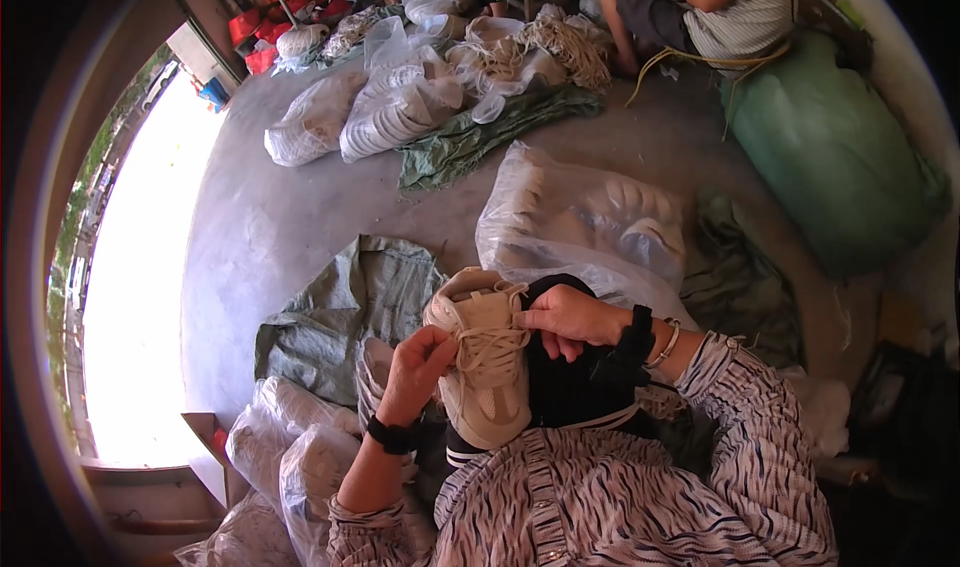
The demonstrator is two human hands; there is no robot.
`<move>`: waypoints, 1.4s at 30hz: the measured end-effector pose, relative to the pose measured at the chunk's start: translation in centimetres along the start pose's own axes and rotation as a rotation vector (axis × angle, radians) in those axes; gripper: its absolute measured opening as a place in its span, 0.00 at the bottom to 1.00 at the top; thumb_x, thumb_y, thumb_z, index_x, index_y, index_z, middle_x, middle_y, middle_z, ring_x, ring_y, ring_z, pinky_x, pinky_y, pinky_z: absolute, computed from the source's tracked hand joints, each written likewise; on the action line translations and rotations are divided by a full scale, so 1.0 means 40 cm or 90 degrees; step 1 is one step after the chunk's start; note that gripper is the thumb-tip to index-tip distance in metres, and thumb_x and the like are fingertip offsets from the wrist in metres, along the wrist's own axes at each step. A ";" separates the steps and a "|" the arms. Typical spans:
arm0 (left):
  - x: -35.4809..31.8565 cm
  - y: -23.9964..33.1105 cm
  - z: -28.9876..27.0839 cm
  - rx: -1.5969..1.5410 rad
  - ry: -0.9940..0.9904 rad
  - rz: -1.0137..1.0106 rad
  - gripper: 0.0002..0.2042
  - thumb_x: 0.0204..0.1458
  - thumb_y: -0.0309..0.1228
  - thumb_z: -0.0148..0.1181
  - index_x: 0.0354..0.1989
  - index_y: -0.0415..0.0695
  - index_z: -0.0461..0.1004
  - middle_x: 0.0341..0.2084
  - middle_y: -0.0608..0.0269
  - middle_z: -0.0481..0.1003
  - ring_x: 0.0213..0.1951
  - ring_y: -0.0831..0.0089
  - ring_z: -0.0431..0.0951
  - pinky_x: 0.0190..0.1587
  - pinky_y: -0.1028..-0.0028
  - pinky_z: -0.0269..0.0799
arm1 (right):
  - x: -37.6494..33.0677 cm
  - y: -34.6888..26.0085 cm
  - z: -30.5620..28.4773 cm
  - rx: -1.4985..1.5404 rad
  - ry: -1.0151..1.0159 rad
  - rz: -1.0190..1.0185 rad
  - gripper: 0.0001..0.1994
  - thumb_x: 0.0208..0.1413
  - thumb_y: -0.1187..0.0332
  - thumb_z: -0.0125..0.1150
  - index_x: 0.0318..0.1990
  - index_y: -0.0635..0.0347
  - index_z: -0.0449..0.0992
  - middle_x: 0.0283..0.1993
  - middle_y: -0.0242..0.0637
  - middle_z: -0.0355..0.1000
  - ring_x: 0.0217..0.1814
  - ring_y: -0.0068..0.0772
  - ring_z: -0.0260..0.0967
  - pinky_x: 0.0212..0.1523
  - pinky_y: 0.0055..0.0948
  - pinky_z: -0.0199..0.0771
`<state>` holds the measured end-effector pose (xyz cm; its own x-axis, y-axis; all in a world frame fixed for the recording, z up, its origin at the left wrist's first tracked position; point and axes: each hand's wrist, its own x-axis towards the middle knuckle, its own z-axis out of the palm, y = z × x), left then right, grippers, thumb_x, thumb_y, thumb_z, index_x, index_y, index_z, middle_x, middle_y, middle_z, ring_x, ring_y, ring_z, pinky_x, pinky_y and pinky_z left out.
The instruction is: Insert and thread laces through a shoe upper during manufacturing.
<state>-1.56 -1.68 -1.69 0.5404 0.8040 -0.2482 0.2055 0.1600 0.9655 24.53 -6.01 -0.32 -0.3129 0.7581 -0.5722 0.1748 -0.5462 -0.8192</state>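
Observation:
A beige sneaker (487, 401) rests on my lap, its toe toward me and its heel opening away. Cream shoelaces (490, 341) criss-cross over its tongue. My left hand (413, 371) pinches the lacing at the shoe's left edge with thumb and forefinger. On the other side, my right hand (568, 321) has thumb and forefinger closed on a lace near the upper eyelets, the other fingers curled. Both wrists wear black bands. Close by my left forearm, part of another light shoe (374, 367) shows.
A clear bag of pale shoes (590, 217) lies just ahead, beside a green woven sack (335, 292). More plastic bags (310, 472) crowd my left side. Farther off are bagged bundles (405, 107), a large stuffed green sack (830, 157) and a seated person (735, 17).

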 end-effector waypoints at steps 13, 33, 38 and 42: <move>-0.004 0.001 -0.002 -0.060 -0.019 -0.011 0.10 0.58 0.33 0.50 0.31 0.39 0.72 0.24 0.71 0.70 0.27 0.84 0.67 0.32 0.83 0.63 | -0.063 0.056 0.121 0.204 0.111 -0.038 0.13 0.60 0.64 0.49 0.29 0.65 0.73 0.17 0.35 0.70 0.10 0.19 0.62 0.10 0.17 0.59; 0.043 0.079 0.005 0.464 0.127 0.231 0.07 0.47 0.29 0.60 0.24 0.39 0.71 0.17 0.72 0.69 0.21 0.84 0.65 0.26 0.79 0.63 | 0.157 -0.049 0.075 -0.121 0.063 -0.400 0.07 0.41 0.69 0.63 0.29 0.59 0.78 0.26 0.33 0.75 0.30 0.23 0.70 0.34 0.24 0.69; 0.065 0.063 0.002 0.245 0.026 0.051 0.09 0.48 0.30 0.61 0.22 0.38 0.71 0.18 0.73 0.68 0.23 0.86 0.63 0.25 0.80 0.61 | 0.141 -0.058 0.074 -0.164 0.070 -0.344 0.06 0.42 0.70 0.62 0.30 0.60 0.78 0.26 0.32 0.74 0.30 0.21 0.69 0.34 0.24 0.68; 0.053 0.065 0.001 0.261 0.052 0.028 0.13 0.52 0.35 0.58 0.23 0.38 0.73 0.18 0.73 0.68 0.23 0.87 0.63 0.25 0.81 0.60 | 0.155 -0.044 0.024 -0.081 0.127 -0.370 0.04 0.46 0.71 0.61 0.28 0.63 0.76 0.23 0.30 0.72 0.26 0.17 0.64 0.31 0.21 0.67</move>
<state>0.15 0.40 0.29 0.4922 0.8507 -0.1848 0.5004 -0.1028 0.8597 21.40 -0.69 -2.39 -0.2124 0.9770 -0.0172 0.1411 0.0132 -0.9899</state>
